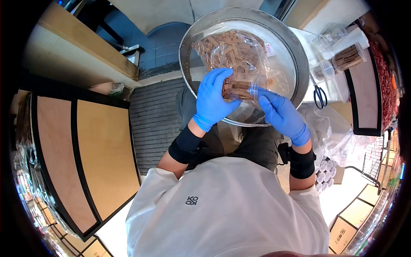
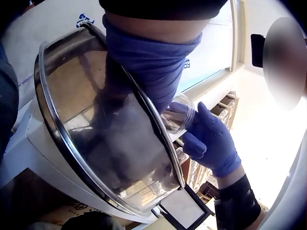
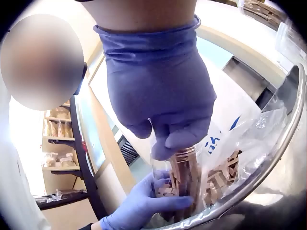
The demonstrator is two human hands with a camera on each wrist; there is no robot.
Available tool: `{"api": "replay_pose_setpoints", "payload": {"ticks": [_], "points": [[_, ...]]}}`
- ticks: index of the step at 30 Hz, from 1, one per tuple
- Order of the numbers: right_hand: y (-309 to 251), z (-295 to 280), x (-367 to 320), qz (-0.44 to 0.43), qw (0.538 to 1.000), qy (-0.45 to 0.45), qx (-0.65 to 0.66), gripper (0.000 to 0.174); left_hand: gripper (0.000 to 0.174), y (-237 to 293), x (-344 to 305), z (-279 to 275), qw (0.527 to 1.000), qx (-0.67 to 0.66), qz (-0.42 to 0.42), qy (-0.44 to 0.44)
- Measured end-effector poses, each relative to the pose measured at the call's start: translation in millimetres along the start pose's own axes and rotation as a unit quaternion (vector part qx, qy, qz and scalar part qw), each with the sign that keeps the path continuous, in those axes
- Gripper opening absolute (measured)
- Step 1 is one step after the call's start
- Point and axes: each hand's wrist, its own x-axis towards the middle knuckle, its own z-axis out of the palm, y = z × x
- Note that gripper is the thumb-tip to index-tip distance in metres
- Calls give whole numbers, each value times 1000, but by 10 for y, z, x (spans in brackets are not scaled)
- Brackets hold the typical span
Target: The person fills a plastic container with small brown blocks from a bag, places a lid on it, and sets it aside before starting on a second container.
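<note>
A clear plastic jar filled with brown strips lies sideways in the head view. My gloved left hand grips the jar round its base end, fingers on one side and thumb on the other. My gloved right hand is at the threaded mouth, fingertips right at the rim; I cannot tell whether they pinch the rim or press on the strips. In the right wrist view the strips stand lengthwise inside. Behind the jar, a clear bag of loose brown strips sits in a round metal-rimmed basin.
At right stand a filled jar, other clear jars and dark-handled scissors. Several jars are grouped low at right beside plastic wrapping. A wooden cabinet stands at left.
</note>
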Motion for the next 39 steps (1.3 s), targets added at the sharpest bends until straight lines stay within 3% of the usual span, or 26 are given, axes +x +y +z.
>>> {"api": "replay_pose_setpoints", "payload": {"ticks": [2, 5, 12, 14, 17, 23, 27, 29, 32, 36, 39], "points": [[-43, -16, 5, 45, 992, -9, 121, 34, 84, -6, -3, 6, 1000, 1, 6, 5], [44, -37, 19, 36, 995, 74, 58, 31, 84, -14, 20, 25, 1000, 1, 10, 10], [-14, -111, -13, 98, 995, 4, 26, 29, 85, -6, 13, 39, 1000, -6, 4, 6], [24, -36, 8, 21, 999, 11, 40, 28, 85, -1, 17, 30, 1000, 4, 10, 11], [43, -53, -9, -20, 1000, 19, 13, 30, 86, -11, 6, 36, 1000, -4, 6, 15], [51, -220, -44, -3, 998, -42, 36, 34, 86, -1, 18, 18, 1000, 7, 9, 5], [23, -220, -42, 14, 999, -37, 37, 38, 85, 3, 10, 20, 1000, 8, 8, 8], [-52, -222, -21, 66, 997, -27, 1, 42, 85, 6, 7, 22, 1000, 6, 0, 4], [-4, -194, -45, 16, 997, -48, 54, 39, 85, -11, 4, 21, 1000, -3, 2, 10], [13, -194, -35, 35, 998, -44, 22, 36, 86, 6, 8, 18, 1000, -4, 1, 3], [29, -217, -31, 8, 1000, 1, 20, 32, 86, -10, 7, 19, 1000, 8, 9, 10]]}}
